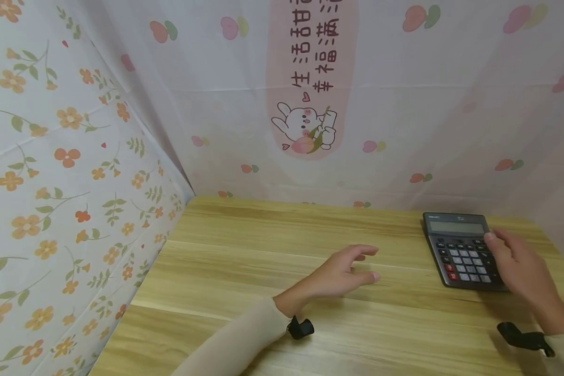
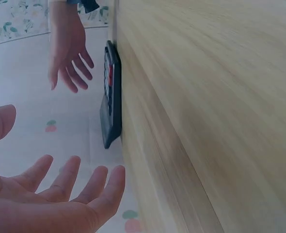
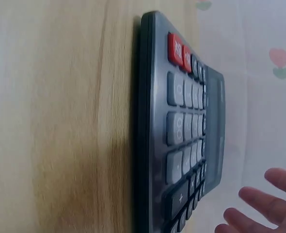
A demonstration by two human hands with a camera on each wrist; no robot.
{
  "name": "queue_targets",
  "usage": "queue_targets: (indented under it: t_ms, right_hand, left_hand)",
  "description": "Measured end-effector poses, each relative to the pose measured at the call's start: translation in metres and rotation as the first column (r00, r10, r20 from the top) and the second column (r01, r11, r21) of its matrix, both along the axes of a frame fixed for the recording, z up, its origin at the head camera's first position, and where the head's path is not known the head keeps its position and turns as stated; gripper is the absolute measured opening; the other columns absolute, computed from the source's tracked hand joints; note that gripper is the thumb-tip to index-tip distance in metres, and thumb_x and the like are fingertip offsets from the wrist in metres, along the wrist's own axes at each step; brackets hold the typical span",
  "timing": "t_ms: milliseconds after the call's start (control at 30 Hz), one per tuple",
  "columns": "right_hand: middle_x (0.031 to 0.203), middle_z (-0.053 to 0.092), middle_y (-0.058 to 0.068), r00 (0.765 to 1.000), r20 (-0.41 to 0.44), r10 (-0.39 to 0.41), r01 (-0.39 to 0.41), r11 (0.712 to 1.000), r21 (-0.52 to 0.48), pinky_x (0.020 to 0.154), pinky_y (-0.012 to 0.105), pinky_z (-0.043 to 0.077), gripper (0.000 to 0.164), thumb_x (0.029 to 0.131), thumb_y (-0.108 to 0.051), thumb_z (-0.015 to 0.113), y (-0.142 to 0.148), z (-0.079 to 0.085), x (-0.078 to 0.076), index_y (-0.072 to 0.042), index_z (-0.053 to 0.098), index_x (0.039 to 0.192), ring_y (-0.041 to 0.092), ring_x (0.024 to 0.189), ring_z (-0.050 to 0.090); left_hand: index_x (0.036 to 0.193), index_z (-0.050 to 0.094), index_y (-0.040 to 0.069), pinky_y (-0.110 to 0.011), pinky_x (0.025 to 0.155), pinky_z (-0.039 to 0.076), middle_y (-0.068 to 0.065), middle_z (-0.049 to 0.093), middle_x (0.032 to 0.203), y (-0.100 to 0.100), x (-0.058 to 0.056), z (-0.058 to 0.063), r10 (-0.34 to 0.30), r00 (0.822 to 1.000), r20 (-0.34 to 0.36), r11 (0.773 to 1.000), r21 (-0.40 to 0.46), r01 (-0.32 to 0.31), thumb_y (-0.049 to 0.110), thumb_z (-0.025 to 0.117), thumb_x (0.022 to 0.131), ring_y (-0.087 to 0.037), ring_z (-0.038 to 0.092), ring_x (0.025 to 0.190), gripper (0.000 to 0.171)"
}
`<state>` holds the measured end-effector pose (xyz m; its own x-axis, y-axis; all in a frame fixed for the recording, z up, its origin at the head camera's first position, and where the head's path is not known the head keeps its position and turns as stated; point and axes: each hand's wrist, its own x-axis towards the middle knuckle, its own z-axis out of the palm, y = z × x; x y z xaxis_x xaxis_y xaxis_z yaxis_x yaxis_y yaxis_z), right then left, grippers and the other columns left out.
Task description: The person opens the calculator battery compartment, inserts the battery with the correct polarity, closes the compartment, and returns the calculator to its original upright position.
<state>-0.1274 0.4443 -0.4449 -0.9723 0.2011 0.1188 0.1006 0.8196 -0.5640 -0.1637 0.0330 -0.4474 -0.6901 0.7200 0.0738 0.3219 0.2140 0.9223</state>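
A dark grey calculator [image 1: 465, 250] lies on the wooden table toward the right, its display at the far end. Its white, black and red keys face up, as the right wrist view of the calculator [image 3: 182, 121] shows closely. Over its right side is my right hand [image 1: 521, 263], fingers spread and relaxed. From the left wrist view, that right hand [image 2: 70, 53] appears apart from the calculator [image 2: 112, 97]. My left hand [image 1: 340, 271] hovers over the middle of the table, left of the calculator. It holds nothing, and its fingers [image 2: 65, 179] are loosely bent.
The wooden table [image 1: 263, 230] runs back to a white cloth [image 1: 404, 115] with hearts, a rabbit drawing and writing. A flowered cloth [image 1: 75, 209] hangs along the left side. Each wrist wears a black strap mount [image 1: 301, 328].
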Motion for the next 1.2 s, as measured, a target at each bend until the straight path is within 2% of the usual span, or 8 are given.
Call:
queue_targets:
  t_ms: [200, 400, 633, 900, 1067, 1200]
  right_hand:
    - [0.165, 0.017, 0.049, 0.999, 0.043, -0.028, 0.028, 1.0, -0.005, 0.114, 0.086, 0.016, 0.078, 0.12, -0.045, 0.028, 0.008, -0.002, -0.001, 0.016, 0.015, 0.167, 0.075, 0.148, 0.016]
    - [0.162, 0.017, 0.053, 0.994, 0.09, -0.056, 0.055, 0.998, 0.012, 0.113, 0.087, 0.018, 0.082, 0.119, -0.048, 0.028, 0.013, -0.004, -0.003, 0.018, 0.014, 0.165, 0.076, 0.146, 0.017]
    - [0.161, 0.017, 0.054, 0.989, 0.13, -0.072, 0.072, 0.997, 0.007, 0.112, 0.086, 0.02, 0.085, 0.119, -0.052, 0.027, 0.012, -0.007, -0.006, 0.018, 0.012, 0.165, 0.076, 0.146, 0.018]
    - [0.156, 0.023, 0.055, 0.984, 0.169, -0.05, 0.051, 0.999, -0.001, 0.105, 0.086, 0.029, 0.086, 0.119, -0.051, 0.029, 0.014, -0.007, -0.013, 0.02, 0.012, 0.163, 0.077, 0.136, 0.03]
    - [0.157, 0.02, 0.055, 0.979, 0.204, 0.007, 0.004, 0.999, -0.051, 0.107, 0.086, 0.026, 0.086, 0.119, -0.05, 0.029, 0.018, -0.007, -0.015, 0.02, 0.009, 0.164, 0.078, 0.138, 0.027]
    - [0.16, 0.017, 0.054, 0.975, 0.221, 0.015, 0.007, 0.995, -0.1, 0.11, 0.087, 0.021, 0.086, 0.119, -0.051, 0.029, 0.021, -0.008, -0.015, 0.018, 0.005, 0.165, 0.077, 0.141, 0.022]
  left_hand:
    - [0.164, 0.05, 0.016, -0.028, 0.112, 0.048, 0.002, 0.054, 0.163, 0.02, 0.001, 0.002, -0.032, 0.999, 0.027, 0.999, -0.019, 0.032, 0.034, 0.068, 0.111, -0.02, 0.05, 0.151, 0.059]
    - [0.164, 0.05, 0.014, -0.023, 0.112, 0.045, 0.008, 0.054, 0.161, 0.042, 0.003, 0.004, -0.051, 0.998, 0.039, 0.997, -0.062, 0.053, 0.033, 0.069, 0.111, -0.014, 0.052, 0.147, 0.06]
    - [0.164, 0.052, 0.018, -0.019, 0.107, 0.045, 0.012, 0.055, 0.16, 0.069, 0.004, 0.003, -0.061, 0.998, 0.031, 0.992, -0.106, 0.064, 0.033, 0.07, 0.109, -0.009, 0.054, 0.145, 0.06]
    - [0.162, 0.054, 0.026, -0.022, 0.106, 0.048, 0.02, 0.055, 0.155, 0.088, 0.005, 0.007, -0.014, 0.995, 0.102, 0.992, -0.121, 0.026, 0.036, 0.071, 0.108, -0.003, 0.056, 0.139, 0.058]
    - [0.161, 0.055, 0.026, -0.022, 0.102, 0.05, 0.021, 0.057, 0.153, 0.094, 0.006, 0.006, 0.015, 0.991, 0.136, 0.992, -0.125, 0.002, 0.038, 0.072, 0.107, -0.002, 0.058, 0.134, 0.058]
    - [0.161, 0.056, 0.028, -0.022, 0.098, 0.052, 0.022, 0.057, 0.152, 0.097, 0.006, 0.005, 0.032, 0.984, 0.178, 0.993, -0.12, -0.01, 0.038, 0.073, 0.107, -0.002, 0.06, 0.133, 0.057]
